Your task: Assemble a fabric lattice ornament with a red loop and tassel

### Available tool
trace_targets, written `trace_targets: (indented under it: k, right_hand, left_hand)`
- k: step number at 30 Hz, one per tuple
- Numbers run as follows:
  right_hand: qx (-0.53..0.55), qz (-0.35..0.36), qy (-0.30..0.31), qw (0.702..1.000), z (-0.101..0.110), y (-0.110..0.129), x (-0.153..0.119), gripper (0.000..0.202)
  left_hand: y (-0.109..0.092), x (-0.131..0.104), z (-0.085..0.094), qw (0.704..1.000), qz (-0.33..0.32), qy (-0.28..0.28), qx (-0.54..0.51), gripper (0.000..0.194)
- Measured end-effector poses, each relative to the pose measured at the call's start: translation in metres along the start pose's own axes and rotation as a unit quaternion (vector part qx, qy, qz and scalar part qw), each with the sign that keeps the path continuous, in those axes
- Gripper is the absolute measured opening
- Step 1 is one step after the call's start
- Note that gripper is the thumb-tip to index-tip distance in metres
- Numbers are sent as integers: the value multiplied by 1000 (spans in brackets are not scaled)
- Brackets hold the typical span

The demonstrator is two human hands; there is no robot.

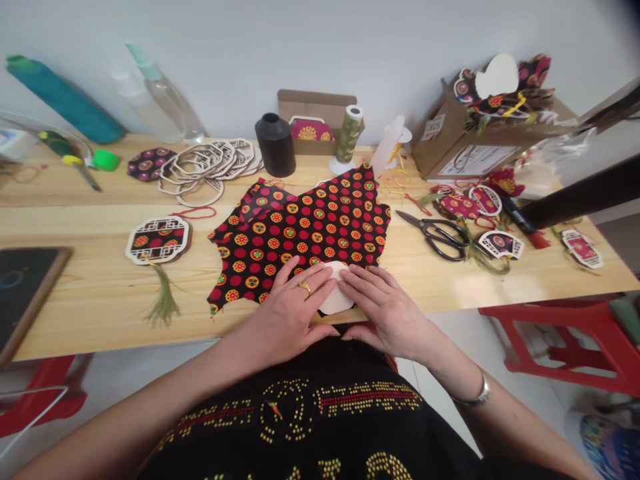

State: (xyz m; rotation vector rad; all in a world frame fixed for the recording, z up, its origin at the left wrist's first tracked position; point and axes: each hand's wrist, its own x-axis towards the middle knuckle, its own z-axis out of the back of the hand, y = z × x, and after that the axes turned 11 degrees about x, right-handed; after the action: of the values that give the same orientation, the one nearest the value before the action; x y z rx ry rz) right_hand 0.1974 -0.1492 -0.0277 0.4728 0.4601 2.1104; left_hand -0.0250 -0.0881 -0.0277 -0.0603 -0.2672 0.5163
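A piece of black cloth [310, 227] with red dots and orange flower rounds lies spread at the table's front edge. On its near edge is a flat white rounded piece [336, 297], partly covered by fingertips. My left hand [295, 303] rests on the cloth, its fingers stretched over the left side of the white piece. From the other side my right hand [383, 303] lays its fingers flat on the same piece. Both thumbs point toward each other near the table edge. To the right of the cloth lie black-handled scissors [437, 235].
Left of the cloth lies a tasselled ornament [159, 240]; behind it are stacked wooden frames [210, 163]. A black thread cone [276, 145] and camouflage-coloured spool [349, 137] stand at the back. A cardboard box [465, 143] of ornaments is back right. A dark tablet-like device [27, 287] lies far left.
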Motion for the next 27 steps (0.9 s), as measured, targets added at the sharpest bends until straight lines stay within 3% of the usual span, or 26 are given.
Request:
trace_targets:
  k: [9, 13, 18, 27]
  right_hand:
    - [0, 12, -28, 1000, -3, 1, -2, 73]
    - [21, 9, -100, 995, -4, 0, -7, 72]
    - [8, 64, -196, 978, -7, -1, -19, 37]
    - [-23, 94, -176, 980, -16, -5, -33, 37]
  left_hand:
    - [-1, 1, 0, 1000, 10, -28, -10, 36]
    - [0, 0, -1, 999, 13, -31, -19, 37]
    - [0, 0, 0, 999, 19, -26, -26, 38]
    - [-1, 2, 2, 999, 24, -20, -17, 35]
